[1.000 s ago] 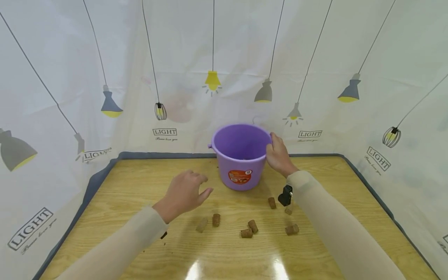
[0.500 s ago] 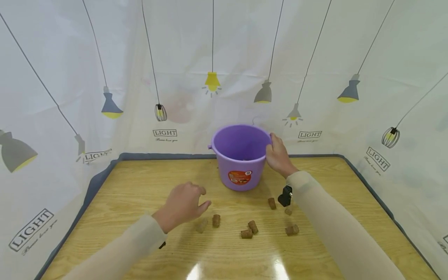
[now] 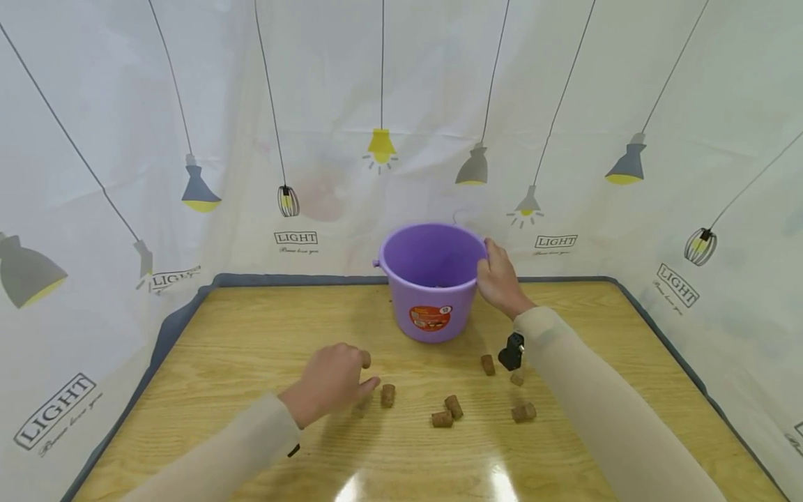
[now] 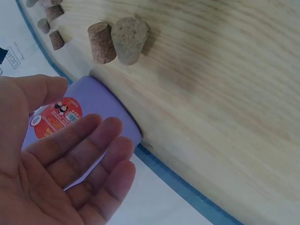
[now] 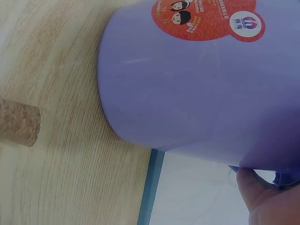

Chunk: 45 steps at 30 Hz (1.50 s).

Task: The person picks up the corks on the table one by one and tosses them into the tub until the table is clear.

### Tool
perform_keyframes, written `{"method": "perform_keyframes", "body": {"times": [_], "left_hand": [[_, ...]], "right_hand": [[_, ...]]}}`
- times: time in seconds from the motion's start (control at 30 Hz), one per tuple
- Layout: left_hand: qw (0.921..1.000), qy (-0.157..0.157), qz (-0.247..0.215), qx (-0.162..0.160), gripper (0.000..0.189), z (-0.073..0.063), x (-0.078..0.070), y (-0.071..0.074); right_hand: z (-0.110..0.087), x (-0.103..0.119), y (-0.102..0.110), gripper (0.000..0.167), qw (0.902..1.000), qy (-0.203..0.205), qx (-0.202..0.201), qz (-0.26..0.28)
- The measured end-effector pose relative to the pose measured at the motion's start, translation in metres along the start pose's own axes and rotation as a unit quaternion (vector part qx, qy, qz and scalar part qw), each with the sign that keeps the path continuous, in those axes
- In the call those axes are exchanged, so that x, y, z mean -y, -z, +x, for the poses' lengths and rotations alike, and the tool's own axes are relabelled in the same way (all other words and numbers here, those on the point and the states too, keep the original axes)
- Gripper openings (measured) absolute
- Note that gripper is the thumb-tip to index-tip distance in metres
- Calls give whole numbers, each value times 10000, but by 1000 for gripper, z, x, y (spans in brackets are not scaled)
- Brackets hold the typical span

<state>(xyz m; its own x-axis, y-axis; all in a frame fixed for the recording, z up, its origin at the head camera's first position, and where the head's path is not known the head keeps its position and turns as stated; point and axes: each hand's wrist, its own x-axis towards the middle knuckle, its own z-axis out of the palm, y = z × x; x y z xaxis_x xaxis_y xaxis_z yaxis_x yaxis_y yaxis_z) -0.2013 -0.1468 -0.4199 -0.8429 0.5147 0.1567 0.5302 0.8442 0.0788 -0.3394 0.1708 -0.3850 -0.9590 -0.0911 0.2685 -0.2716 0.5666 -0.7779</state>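
A purple bucket [image 3: 408, 296] with a red label stands on the wooden table near the back. My right hand [image 3: 502, 282] grips its rim at the right side, thumb and fingers on it; the right wrist view shows part of that hand [image 5: 269, 199] by the bucket's edge. My left hand [image 3: 332, 383] hovers over the table left of the bucket, fingers loosely bent and holding nothing. Just below it is a pale cork [image 4: 129, 41], partly covered by the hand in the head view. Beside that cork stands a brown cork [image 3: 388, 396].
Two corks [image 3: 442, 418] lie close together at the middle front. Several more lie at the right, including a cork [image 3: 487, 364] near the bucket and a cork [image 3: 523, 413] by my right sleeve. A printed curtain [image 3: 339, 209] surrounds the table behind and at both sides.
My left hand has moved down toward the pale cork, away from the bucket. My right hand and the bucket have stayed where they were.
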Motion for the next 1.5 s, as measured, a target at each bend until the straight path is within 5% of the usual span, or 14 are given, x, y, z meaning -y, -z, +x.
{"method": "perform_keyframes", "body": {"times": [0.4,1.5], "left_hand": [[9962,444,-48,754,42,-5,-2,-16],[9962,384,-380,689,45,-13,-5,-34]], "right_hand": [[2,-3,-1,61,10000,-8,-30,-48],[-1,1,0,62,9999,-143,54,0]]}}
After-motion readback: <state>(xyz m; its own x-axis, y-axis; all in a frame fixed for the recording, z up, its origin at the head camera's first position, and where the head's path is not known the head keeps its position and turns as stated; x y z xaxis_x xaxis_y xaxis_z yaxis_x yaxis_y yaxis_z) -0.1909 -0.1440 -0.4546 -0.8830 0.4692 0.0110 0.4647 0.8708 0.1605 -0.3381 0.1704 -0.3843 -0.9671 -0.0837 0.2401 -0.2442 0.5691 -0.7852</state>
